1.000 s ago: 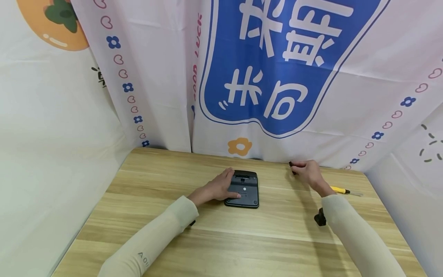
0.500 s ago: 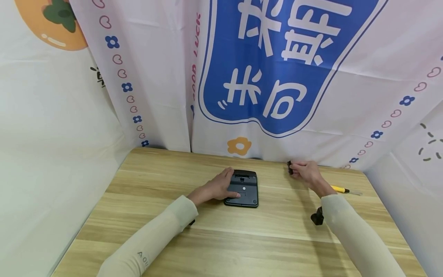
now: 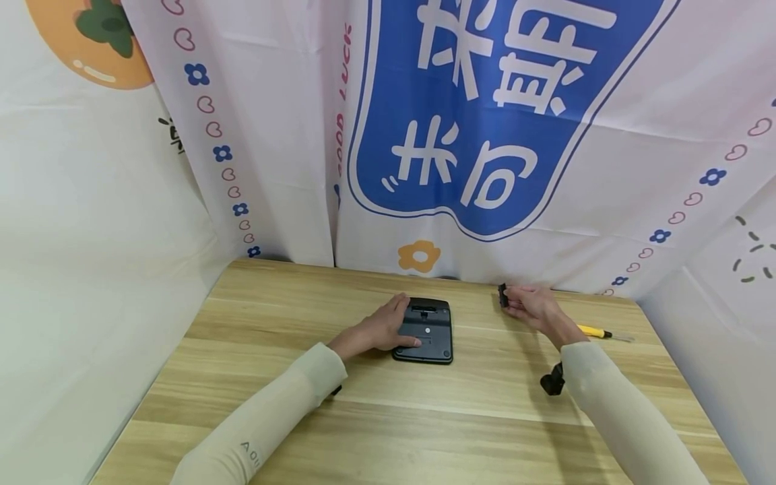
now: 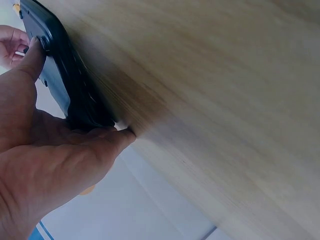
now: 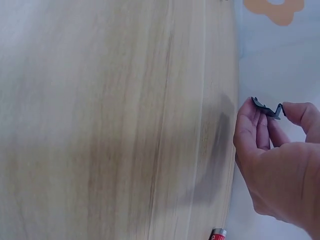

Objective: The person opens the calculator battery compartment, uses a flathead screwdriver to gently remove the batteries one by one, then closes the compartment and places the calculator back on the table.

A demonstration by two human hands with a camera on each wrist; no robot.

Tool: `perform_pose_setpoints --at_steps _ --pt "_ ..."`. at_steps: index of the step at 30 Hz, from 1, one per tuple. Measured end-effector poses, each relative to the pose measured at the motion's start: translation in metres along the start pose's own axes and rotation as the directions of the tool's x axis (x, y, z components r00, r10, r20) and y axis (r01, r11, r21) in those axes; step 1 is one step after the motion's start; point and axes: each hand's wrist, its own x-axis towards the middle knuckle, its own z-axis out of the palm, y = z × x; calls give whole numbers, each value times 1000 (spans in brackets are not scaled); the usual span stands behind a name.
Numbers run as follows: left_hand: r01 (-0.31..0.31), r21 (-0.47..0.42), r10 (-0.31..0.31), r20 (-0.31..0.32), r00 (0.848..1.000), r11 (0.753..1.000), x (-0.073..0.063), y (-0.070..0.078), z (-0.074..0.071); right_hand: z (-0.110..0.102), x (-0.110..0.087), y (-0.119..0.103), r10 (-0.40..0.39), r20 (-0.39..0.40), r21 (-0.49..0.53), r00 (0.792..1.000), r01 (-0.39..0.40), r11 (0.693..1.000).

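Observation:
A black calculator (image 3: pixel 427 337) lies face down on the wooden table, with an open battery slot near its far end. My left hand (image 3: pixel 388 327) grips it from the left, thumb on its back and fingers at the far left edge. In the left wrist view the left hand (image 4: pixel 55 145) spans the calculator's dark casing (image 4: pixel 75 85). To the right, my right hand (image 3: pixel 536 308) pinches a small black battery cover (image 3: pixel 503 296) just above the table's back edge. The right wrist view shows this bent battery cover (image 5: pixel 267 109) between the thumb and fingers of the right hand (image 5: pixel 280 165).
A yellow-handled screwdriver (image 3: pixel 594 331) lies by the right forearm. A battery (image 5: pixel 218 234) with a red and silver end shows at the bottom of the right wrist view. Printed cloth (image 3: pixel 418 229) hangs along the table's back edge. A black camera piece (image 3: pixel 552 381) sits at the right sleeve.
My right hand has shifted slightly left and turned the battery cover, so more of it shows. The left hand and the calculator have stayed put.

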Motion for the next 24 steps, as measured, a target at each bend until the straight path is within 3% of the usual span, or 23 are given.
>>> perform_pose_setpoints --at_steps 7,24 --pt "2 5 -2 1 1000 1000 1 1 1 2 -1 3 -17 60 75 998 12 997" --pt "-4 -5 4 -2 1000 1000 -1 1 0 20 -6 0 -12 91 27 996 9 1000"
